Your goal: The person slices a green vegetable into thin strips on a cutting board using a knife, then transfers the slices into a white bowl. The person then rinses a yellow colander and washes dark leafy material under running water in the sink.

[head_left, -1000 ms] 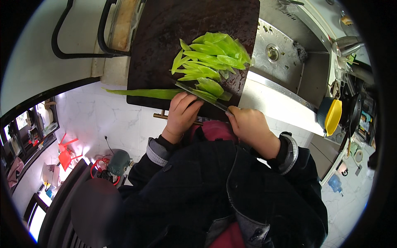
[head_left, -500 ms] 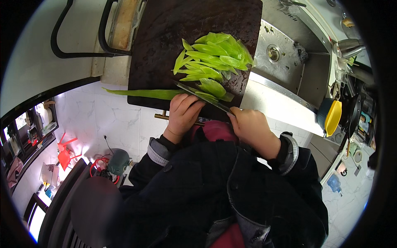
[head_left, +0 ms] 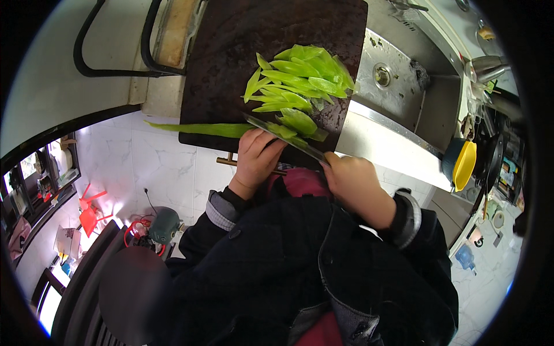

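A long, tapering peeled celtuce stem (head_left: 202, 129) lies along the near edge of a dark cutting board (head_left: 222, 52), its thin end jutting past the board's left side. With bent fingers, my left hand (head_left: 255, 162) presses the stem's right part down against the board. My right hand (head_left: 359, 185) is closed around the handle of a kitchen knife (head_left: 303, 147), hiding most of it. The blade runs slantwise across the stem, close by my left fingertips. Beyond the blade lie a few fresh slices (head_left: 298, 121), with a larger heap of thin green slices (head_left: 306, 72) farther back.
A steel sink (head_left: 398, 95) with a drain lies right of the board, scraps in it. A yellow and dark container (head_left: 464, 166) stands on the counter at right. Black bent metal bars (head_left: 115, 73) are at upper left. A brass-coloured drawer handle (head_left: 225, 162) sits below the board.
The knife's handle end and my right hand have shifted slightly nearer and to the right. My left hand stays on the stem, and the slices lie as before.
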Available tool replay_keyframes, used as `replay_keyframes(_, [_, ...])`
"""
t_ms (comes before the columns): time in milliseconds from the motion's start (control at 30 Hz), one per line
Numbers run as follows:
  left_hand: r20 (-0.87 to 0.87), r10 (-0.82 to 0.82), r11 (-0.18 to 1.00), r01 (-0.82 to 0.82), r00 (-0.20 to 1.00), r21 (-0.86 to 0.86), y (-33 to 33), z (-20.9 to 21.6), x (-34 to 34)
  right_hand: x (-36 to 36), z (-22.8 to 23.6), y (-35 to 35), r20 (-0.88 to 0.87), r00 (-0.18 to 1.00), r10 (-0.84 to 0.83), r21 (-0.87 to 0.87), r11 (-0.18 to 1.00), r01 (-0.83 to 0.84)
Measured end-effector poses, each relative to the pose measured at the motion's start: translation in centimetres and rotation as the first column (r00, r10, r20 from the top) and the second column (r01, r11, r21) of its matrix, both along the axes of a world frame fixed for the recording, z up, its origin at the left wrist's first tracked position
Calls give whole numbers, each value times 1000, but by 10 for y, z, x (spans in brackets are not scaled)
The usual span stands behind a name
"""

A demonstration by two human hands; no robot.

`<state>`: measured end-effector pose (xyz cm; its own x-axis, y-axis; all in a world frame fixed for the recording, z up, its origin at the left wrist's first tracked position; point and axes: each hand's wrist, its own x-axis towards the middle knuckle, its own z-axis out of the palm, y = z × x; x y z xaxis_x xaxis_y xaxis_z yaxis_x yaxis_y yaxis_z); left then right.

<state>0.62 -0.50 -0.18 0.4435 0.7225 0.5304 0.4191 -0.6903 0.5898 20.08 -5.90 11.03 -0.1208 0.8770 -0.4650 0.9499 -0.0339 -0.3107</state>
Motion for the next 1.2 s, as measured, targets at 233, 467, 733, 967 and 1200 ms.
replay_keyframes(233, [-3,-12,1000,12,1000,-6,1,1,-1,6,10,1,-78,996,-33,44,998,36])
replay_keyframes(467, [19,10,1000,-11,1000,14,0,-1,0,5,22,0,-38,999,2,-34,999,-3])
replay_keyframes(733, [-38,-20,999,18,999,-42,-1,2,-4,-3,-18,4,-74,997,-31,44,998,34])
replay_keyframes(967, [-53,158,985,-162,986,-65,3,9,-15,15,-10,6,-208,970,-123,174,971,161])
replay_keyframes(1200, [-34,111,994,-112,993,-18,-3,-1,-5,9,16,-8,-119,992,-31,168,985,50])
